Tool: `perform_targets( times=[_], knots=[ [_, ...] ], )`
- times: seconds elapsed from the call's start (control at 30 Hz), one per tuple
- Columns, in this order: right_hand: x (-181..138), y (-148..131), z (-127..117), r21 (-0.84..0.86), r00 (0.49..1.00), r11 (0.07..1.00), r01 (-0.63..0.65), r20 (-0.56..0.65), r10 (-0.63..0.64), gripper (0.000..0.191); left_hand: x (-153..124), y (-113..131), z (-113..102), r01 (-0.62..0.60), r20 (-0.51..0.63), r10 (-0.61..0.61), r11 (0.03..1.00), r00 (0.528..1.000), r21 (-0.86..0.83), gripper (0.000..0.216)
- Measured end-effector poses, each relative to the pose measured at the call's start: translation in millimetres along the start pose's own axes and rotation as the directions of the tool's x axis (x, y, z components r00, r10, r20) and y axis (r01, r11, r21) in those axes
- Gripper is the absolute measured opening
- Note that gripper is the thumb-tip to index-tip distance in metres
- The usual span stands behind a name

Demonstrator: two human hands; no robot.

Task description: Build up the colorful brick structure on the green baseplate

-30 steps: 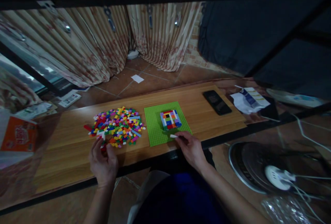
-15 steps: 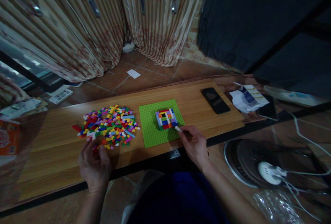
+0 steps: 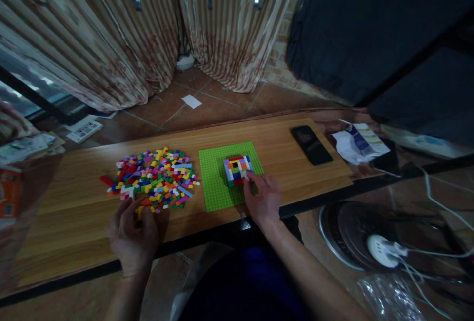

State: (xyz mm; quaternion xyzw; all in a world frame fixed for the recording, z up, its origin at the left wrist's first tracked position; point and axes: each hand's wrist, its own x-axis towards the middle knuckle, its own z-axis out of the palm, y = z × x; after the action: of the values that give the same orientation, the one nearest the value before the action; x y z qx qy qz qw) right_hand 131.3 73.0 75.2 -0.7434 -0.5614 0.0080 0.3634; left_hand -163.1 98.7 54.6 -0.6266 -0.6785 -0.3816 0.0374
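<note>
A green baseplate point(image 3: 215, 182) lies on the wooden table point(image 3: 74, 212) with a small multicoloured brick build point(image 3: 237, 169) on it. My right hand point(image 3: 262, 200) rests on the plate with its fingertips pinched on a small white brick against the build's near right corner. A heap of loose coloured bricks point(image 3: 155, 178) lies left of the plate. My left hand point(image 3: 131, 234) is at the heap's near edge, fingers curled over bricks there; what it holds is hidden.
A black phone point(image 3: 310, 144) lies on the table to the right, papers point(image 3: 361, 142) beyond it. An orange box point(image 3: 9, 195) stands at far left. A fan point(image 3: 355, 232) and cables sit on the floor at right; curtains point(image 3: 122, 29) hang behind.
My right hand carried the white brick up from the plate's near edge to the build's right corner. My left hand stayed at the heap's near edge. The camera tilted down slightly.
</note>
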Motion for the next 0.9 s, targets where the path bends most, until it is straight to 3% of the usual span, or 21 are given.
perform_targets(
  times=[0.27,0.53,0.9],
  knots=[
    [1.7,-7.3,3.8,-0.016,0.997,0.999,-0.027,-0.067,0.026,0.018,-0.3,1.3,-0.5,-0.011,0.001,0.011,1.000,1.000,0.013,0.027],
    [1.6,-10.1,8.5,0.018,0.996,0.998,-0.057,-0.072,0.058,0.019,-0.9,-0.5,-0.1,-0.020,-0.002,0.020,0.999,1.000,0.029,0.027],
    [0.0,-7.6,6.6,-0.008,0.999,1.000,-0.011,-0.053,0.010,0.019,-0.2,-2.1,0.4,-0.071,-0.005,0.071,0.997,0.997,0.026,0.023]
  ],
)
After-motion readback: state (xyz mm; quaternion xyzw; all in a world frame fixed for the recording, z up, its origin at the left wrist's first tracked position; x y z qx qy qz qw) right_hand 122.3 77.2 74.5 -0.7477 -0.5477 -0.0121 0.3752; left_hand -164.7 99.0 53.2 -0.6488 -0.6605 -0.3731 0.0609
